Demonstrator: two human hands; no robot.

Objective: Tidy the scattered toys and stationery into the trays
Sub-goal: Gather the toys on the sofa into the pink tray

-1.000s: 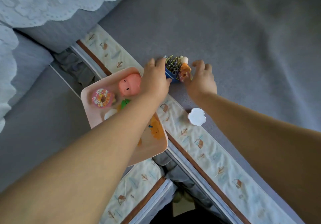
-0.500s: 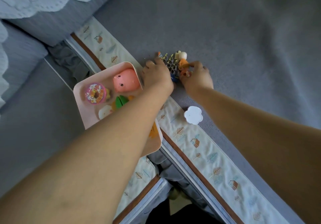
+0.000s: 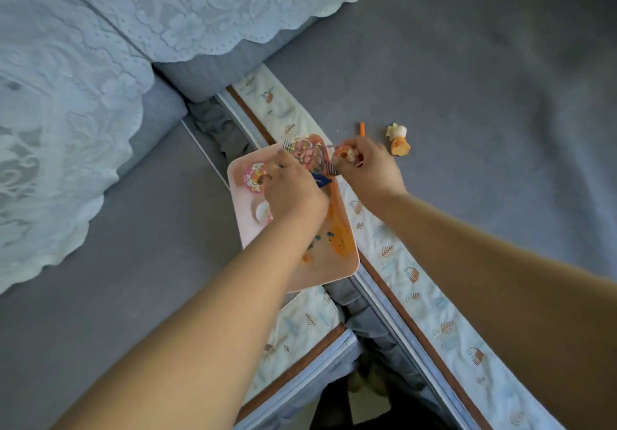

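Over the pink tray (image 3: 240, 216), which sits across the patterned padded rail (image 3: 417, 282) between grey mattress surfaces, the head view shows both hands meeting at the tray's far end. The left hand (image 3: 293, 189) is curled around a blue-bodied bundle of small striped pieces (image 3: 307, 152), apparently clips or stationery, and the right hand (image 3: 367, 165) is pinched shut on small orange and pale bits at the tray's far corner; exactly what each holds is blurred. Already in the tray are a pink doughnut toy (image 3: 253, 175) and a white piece (image 3: 261, 211). Still loose on the grey bed beyond the right hand lie an orange figure toy (image 3: 399, 144) and, near it, a short orange stick (image 3: 362, 129). To do this step well, I would lower both handfuls fully inside the rim before letting go, since the tray overhangs the rail and small pieces could spill into the gap. Most of the tray's middle is hidden under the left forearm, and motion blur smears the bundle.
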